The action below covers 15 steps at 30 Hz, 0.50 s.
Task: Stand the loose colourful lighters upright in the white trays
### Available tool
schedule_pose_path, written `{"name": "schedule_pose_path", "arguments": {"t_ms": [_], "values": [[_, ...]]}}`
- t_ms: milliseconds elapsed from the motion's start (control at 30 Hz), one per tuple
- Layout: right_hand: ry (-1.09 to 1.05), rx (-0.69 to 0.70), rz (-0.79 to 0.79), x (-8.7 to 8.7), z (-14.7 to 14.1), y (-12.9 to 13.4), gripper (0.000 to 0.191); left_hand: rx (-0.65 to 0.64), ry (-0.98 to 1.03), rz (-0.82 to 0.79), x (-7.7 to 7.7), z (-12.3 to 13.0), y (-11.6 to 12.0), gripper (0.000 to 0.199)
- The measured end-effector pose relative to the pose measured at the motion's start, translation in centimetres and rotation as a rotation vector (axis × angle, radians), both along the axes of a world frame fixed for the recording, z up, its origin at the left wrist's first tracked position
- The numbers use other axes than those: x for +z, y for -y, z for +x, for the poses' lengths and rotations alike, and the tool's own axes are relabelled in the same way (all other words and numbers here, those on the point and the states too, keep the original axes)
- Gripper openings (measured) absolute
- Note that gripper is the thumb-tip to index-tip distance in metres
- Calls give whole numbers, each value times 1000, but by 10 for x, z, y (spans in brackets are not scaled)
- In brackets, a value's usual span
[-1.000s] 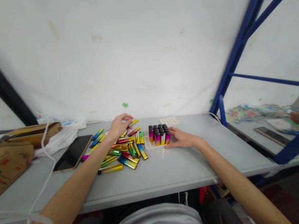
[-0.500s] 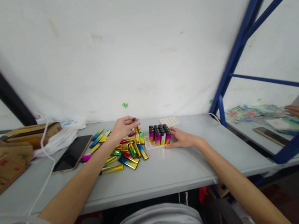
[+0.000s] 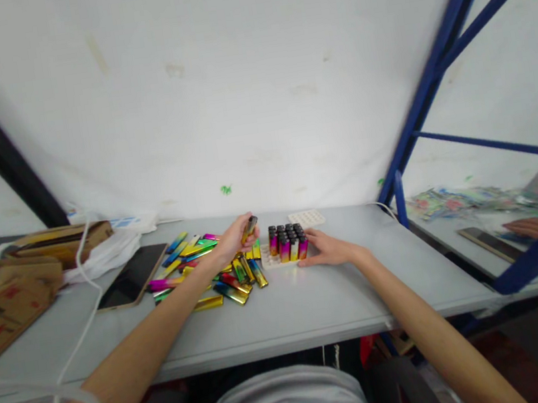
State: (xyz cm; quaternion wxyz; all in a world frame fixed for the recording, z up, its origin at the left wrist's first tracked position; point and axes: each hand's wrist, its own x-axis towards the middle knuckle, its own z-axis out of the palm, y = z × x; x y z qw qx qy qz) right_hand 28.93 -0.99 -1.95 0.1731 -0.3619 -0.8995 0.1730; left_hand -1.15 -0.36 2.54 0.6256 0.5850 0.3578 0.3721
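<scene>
Above the right side of a loose pile of shiny coloured lighters (image 3: 232,292), my left hand (image 3: 235,239) is closed on one lighter (image 3: 250,230), tilted with its dark top up. A white tray with holes (image 3: 278,264) lies just right of the pile. Upright lighters with black tops and pink-yellow bodies (image 3: 288,244) stand in rows in its right part; holes on its left side show. My right hand (image 3: 329,247) rests on the table at the tray's right end, fingers apart, touching the tray or the end lighters.
A second white tray with holes (image 3: 306,218) lies by the wall. On the left are a phone (image 3: 133,275), a cardboard box (image 3: 6,305), white plastic and a white cable (image 3: 80,337). A blue metal frame (image 3: 416,105) stands right; beyond it are another person's hands (image 3: 536,227).
My left hand has shifted slightly right, and the lighter in it has turned from upright to tilted. My right hand has stayed at the tray. The other person's hands have moved.
</scene>
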Motion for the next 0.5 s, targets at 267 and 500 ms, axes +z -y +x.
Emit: {"name": "schedule_pose_path", "arguments": {"t_ms": [267,500], "values": [[6,3,2,-1,1,-1,88,11,-64,-29,-1,6,4,42],[-4,10,-1,-2,1,-2,86,59,-76,-16,-2,5,4,35]]}}
